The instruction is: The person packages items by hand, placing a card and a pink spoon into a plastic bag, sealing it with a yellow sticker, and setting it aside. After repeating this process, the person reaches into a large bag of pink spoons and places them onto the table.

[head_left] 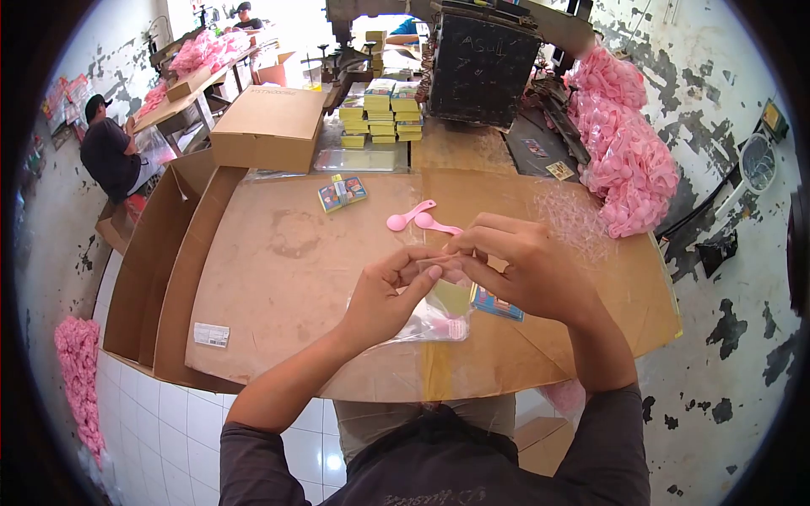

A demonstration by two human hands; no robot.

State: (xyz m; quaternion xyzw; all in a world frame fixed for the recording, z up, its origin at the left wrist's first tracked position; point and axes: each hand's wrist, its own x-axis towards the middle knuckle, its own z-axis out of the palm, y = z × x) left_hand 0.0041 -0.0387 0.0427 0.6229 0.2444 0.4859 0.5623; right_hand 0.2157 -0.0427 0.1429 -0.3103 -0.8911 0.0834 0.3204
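Note:
My left hand [390, 295] and my right hand [523, 266] meet over the cardboard-covered table [287, 287], both pinching the top of a clear plastic bag [434, 319]. The bag hangs below my fingers with a pink item and a yellow-green card inside. A printed card [496, 304] lies under my right hand. Two pink plastic spoons [418, 219] rest on the cardboard just beyond my hands. A small colourful card pack [342, 192] lies farther back to the left.
A closed cardboard box [268, 126] stands at the back left, stacks of yellow packs [381, 114] behind it. A big heap of pink spoons in bags [629, 148] fills the right. An open carton [156, 261] stands left. A seated person [110, 152] works far left.

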